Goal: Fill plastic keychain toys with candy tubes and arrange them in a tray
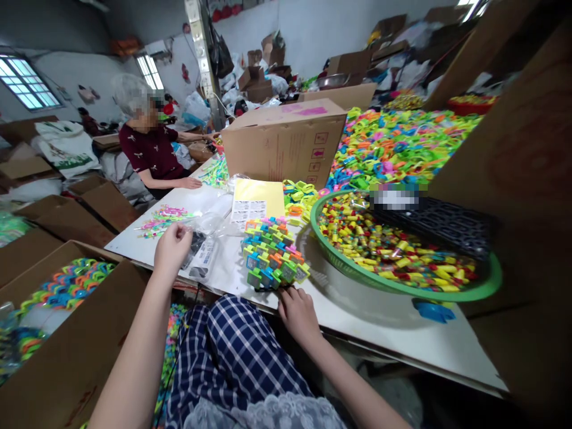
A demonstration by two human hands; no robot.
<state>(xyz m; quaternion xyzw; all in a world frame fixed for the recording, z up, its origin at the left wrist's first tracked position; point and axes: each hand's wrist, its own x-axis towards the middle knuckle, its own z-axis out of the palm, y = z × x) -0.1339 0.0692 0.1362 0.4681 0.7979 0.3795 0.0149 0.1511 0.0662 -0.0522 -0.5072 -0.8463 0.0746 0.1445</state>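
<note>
My left hand [172, 247] rests curled on the white table [357, 316], its fingers closed on a clear plastic bag [208, 229] beside a dark packet [201, 256]. My right hand [297, 313] lies at the table's near edge, fingers bent against the foot of a stacked block of multicoloured plastic toy pieces [272, 253]; whether it grips one is hidden. A yellow sheet with a printed label [257, 202] lies behind the stack. My lap in blue checked cloth [236, 357] is below.
A green basin [402, 286] of small yellow and red pieces stands at right, a black crate [438, 220] over it. A cardboard box [286, 143] and a heap of bright plastic parts [397, 143] lie behind. Another person [152, 149] sits at far left. Open cartons [67, 333] are left.
</note>
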